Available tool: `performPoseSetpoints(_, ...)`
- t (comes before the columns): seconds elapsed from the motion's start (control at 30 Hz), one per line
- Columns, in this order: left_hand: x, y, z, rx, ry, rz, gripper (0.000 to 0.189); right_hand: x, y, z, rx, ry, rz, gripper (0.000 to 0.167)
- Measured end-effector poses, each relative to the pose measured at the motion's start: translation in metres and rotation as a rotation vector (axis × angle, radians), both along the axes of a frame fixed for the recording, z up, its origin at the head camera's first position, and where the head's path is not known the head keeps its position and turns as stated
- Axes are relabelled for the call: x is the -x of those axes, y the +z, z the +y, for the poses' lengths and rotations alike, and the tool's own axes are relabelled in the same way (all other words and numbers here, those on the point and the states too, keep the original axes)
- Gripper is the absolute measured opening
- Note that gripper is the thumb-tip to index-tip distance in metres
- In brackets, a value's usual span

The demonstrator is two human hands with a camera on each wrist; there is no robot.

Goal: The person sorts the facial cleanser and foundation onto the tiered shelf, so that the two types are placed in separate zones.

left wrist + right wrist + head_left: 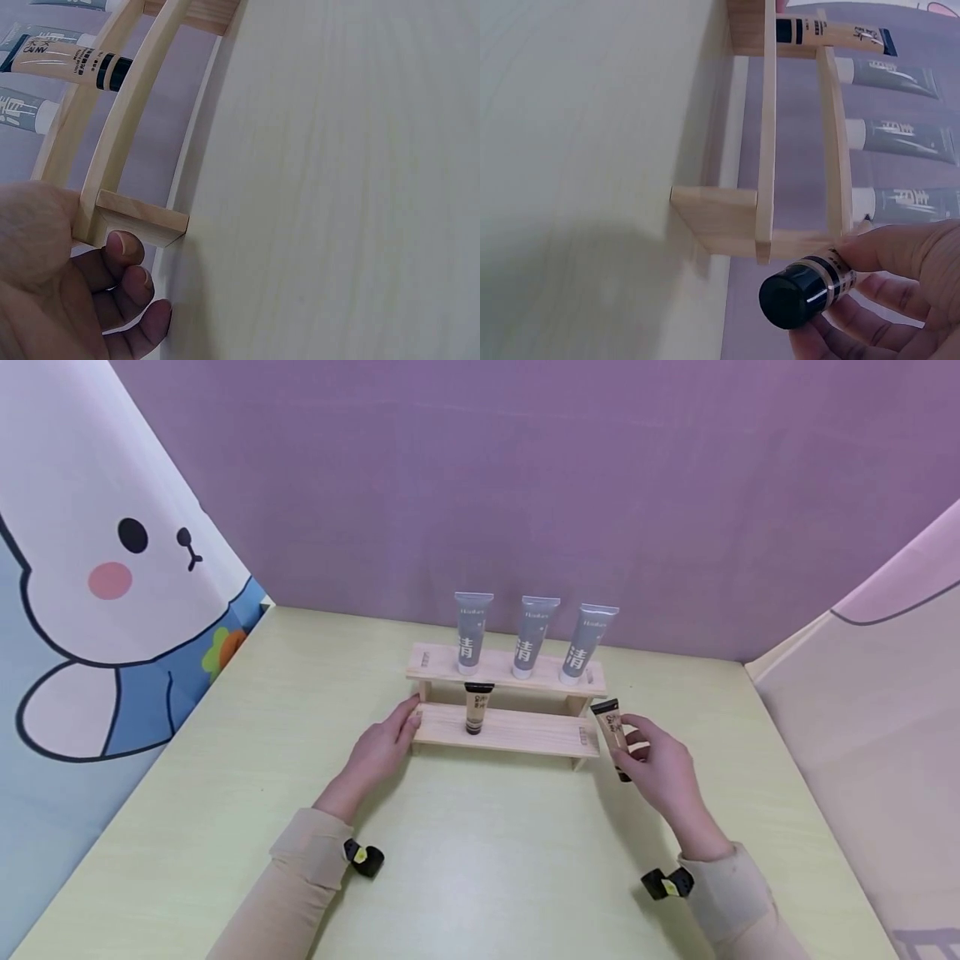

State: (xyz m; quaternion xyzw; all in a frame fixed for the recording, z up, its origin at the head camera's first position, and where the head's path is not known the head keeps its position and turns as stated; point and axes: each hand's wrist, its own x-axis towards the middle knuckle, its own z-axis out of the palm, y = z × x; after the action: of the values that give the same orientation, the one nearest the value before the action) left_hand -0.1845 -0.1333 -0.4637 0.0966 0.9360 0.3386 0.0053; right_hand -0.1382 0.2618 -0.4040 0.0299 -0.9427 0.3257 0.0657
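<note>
My right hand (663,768) pinches a small beige tube with black ends (611,731) between thumb and fingers, just off the right end of the lower shelf. In the right wrist view the tube's black cap (784,298) points toward the camera. At the other end, my left hand (381,747) grips the left edge of the two-tier wooden rack (525,733), thumb on top and fingers below. A matching beige tube (477,706) stands cap-down on the lower shelf, left of its middle. Three grey-blue tubes (531,635) with white caps stand on the upper shelf, the rightmost leaning right.
The rack stands on a pale wood-grain table (465,860) near its back edge. Behind rises a purple cloth backdrop (525,485), with a cartoon-printed cloth (90,677) along the left side. Black wrist cameras (363,858) sit at both cuffs.
</note>
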Motion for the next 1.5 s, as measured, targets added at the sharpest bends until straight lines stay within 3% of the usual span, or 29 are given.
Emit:
performPoseSetpoints(0.2, 0.0, 0.001, 0.0, 0.005, 0.003, -0.007, 0.048, 0.004, 0.002, -0.011, 0.046, 0.012, 0.052, 0.046)
performPoseSetpoints(0.63, -0.001, 0.002, 0.001, 0.0, 0.015, -0.012, 0.048, 0.018, 0.008, -0.049, 0.157, 0.071, 0.073, 0.054)
performPoseSetpoints(1.0, -0.001, 0.002, 0.002, 0.002, 0.023, -0.021, 0.048, 0.031, 0.0, -0.084, 0.326, 0.1, 0.092, 0.047)
performPoseSetpoints(1.5, -0.001, 0.001, 0.002, -0.007, 0.032, -0.024, 0.049, 0.034, -0.019, -0.096, 0.282, 0.116, 0.12, 0.035)
